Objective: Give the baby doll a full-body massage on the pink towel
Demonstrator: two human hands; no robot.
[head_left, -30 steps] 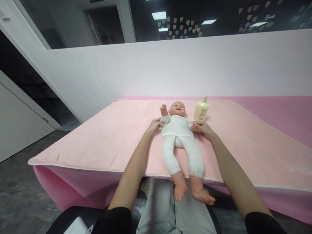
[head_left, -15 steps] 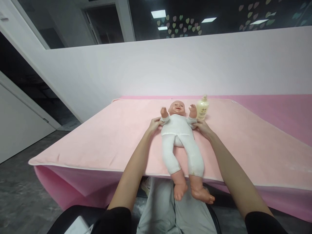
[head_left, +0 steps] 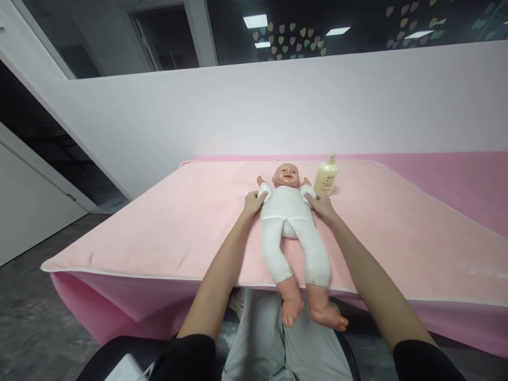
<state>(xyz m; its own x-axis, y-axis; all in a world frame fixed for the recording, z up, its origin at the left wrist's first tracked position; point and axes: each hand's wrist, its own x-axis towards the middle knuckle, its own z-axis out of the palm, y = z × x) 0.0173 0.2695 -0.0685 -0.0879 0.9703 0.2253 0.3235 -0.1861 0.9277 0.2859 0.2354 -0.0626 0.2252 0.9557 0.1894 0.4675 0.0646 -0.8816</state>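
Note:
A baby doll [head_left: 286,203] with a white cloth body lies on its back on a pink blanket [head_left: 159,227], head toward the wall. Its bare feet hang past the table's front edge. My left hand [head_left: 254,202] is closed around the doll's arm on the left of the view, thumb on the white upper part. On the other side my right hand [head_left: 322,205] grips the opposite arm the same way. Both doll forearms are raised beside its head. A pale yellow pump bottle [head_left: 326,174] stands just beyond my right hand.
A white wall [head_left: 254,111] rises behind the table, with a dark window [head_left: 317,26] above it. Pink cloth [head_left: 119,301] drapes down the table's front. My legs [head_left: 265,338] are under the edge. A white device [head_left: 126,368] lies at the lower left.
The doll's forearms have tipped back toward its head, and its hands now look lower and smaller. My thumbs have moved inward onto its arms. The view has shifted slightly.

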